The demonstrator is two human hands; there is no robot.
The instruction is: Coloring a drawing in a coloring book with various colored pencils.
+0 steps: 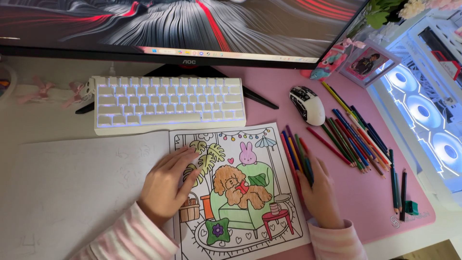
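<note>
My left hand (166, 185) lies flat, open, on the colouring book (240, 192); my right hand (320, 192), at the page's right edge, grips a pencil bundle (298, 154), long axis pointing towards the keyboard (168, 103).

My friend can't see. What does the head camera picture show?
A left hand presses flat on a colouring book while the right hand holds a bunch of coloured pencils. More loose pencils, a white keyboard and mouse lie nearby.

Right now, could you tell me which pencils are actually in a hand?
The bunch in the right hand, fanned over the colouring page. The other pencils lie loose on the pink mat, untouched.
</note>
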